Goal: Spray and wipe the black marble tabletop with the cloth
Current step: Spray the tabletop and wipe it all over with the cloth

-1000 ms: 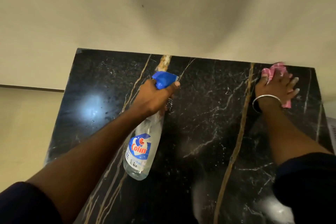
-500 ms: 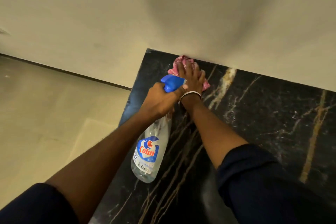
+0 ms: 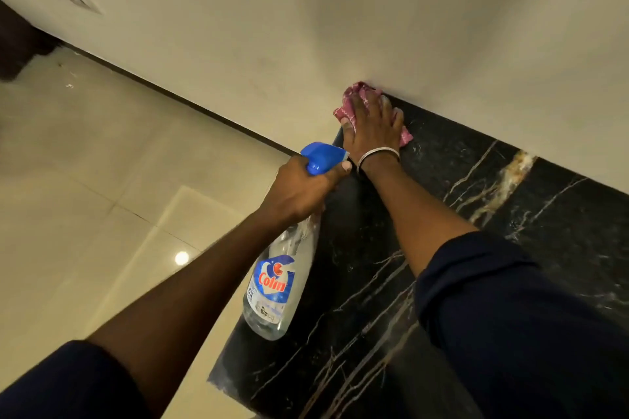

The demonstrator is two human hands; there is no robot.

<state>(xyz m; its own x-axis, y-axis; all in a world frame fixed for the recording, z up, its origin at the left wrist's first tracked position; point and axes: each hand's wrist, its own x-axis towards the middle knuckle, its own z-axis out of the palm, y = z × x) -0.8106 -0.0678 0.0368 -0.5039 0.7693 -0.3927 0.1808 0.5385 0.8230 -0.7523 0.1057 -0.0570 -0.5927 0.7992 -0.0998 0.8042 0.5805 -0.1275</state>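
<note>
The black marble tabletop point(image 3: 442, 282) with gold and white veins fills the lower right. My right hand point(image 3: 372, 126) presses a pink cloth point(image 3: 352, 95) flat onto the top's far left corner, right against the wall. My left hand point(image 3: 299, 192) grips the neck of a clear spray bottle point(image 3: 275, 286) with a blue trigger head and a blue and red label. The bottle hangs tilted over the tabletop's left edge, its nozzle close to my right wrist. A metal bangle sits on that wrist.
A cream wall point(image 3: 408, 27) rises directly behind the tabletop. Beige floor tiles point(image 3: 85, 197) spread out to the left, below the table's edge, with a dark skirting line along the wall. A dark shape sits at the far left edge.
My right hand has swept the pink cloth from the far right corner across to the far left corner. The view has swung left. My left hand keeps holding the bottle.
</note>
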